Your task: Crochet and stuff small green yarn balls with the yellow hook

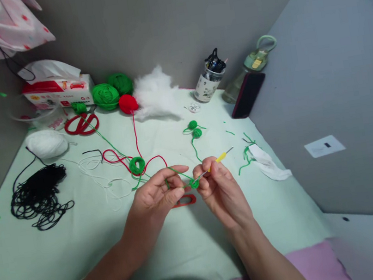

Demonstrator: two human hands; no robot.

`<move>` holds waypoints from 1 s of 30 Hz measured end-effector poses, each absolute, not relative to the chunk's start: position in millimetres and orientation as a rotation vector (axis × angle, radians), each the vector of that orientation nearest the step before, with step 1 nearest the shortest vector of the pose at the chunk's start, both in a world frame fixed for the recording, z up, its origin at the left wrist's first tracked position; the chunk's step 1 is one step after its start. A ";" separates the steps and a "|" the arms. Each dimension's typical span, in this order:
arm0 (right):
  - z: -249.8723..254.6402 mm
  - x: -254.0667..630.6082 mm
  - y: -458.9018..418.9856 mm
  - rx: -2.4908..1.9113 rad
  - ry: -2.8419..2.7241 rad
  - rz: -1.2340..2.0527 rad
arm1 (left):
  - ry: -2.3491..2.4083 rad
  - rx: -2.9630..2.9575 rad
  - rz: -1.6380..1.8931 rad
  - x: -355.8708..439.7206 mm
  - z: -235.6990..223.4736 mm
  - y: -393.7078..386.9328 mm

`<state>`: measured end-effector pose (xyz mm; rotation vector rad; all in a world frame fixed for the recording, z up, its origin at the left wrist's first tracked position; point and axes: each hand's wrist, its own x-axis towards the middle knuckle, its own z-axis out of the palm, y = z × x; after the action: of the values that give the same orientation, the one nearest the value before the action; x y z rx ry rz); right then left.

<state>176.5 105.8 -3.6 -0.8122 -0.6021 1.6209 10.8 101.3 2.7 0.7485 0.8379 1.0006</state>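
Note:
My right hand (220, 191) grips a crochet hook (222, 156) with a yellow handle. The hook's shaft reaches into a small green crochet piece (194, 183) between my hands. Green yarn (180, 173) runs over the fingers of my left hand (159, 193), whose thumb and fingers pinch at the left edge of the piece. Under my hands lies an orange-red tool (184, 200), partly covered. A green crocheted ring (137, 165) rests just beyond my left hand. Two small green crocheted balls (197, 133) with yarn tails lie past my right hand.
Black yarn (41, 197), white yarn (47, 143) and red-handled scissors (82, 125) are at left. Green yarn balls (106, 96), a red ball (128, 103), white stuffing (155, 93) and a tissue box (60, 91) line the back. A pen cup (209, 83), bottle (242, 78) and phone (248, 95) stand right.

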 end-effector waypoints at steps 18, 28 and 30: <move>-8.6 165.0 104.4 -0.816 -0.607 1.552 | 0.734 0.247 1.056 14.2 -0.9 108.8; -8.1 163.5 100.5 -0.861 -0.738 1.406 | 0.832 0.595 1.028 12.5 2.3 102.5; -8.2 162.0 98.3 -0.860 -0.784 1.349 | 0.849 0.630 1.020 12.6 0.8 101.8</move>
<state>162.0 98.3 -8.2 -0.8603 -0.7842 1.3493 12.6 101.8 0.8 0.6297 0.8487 1.0199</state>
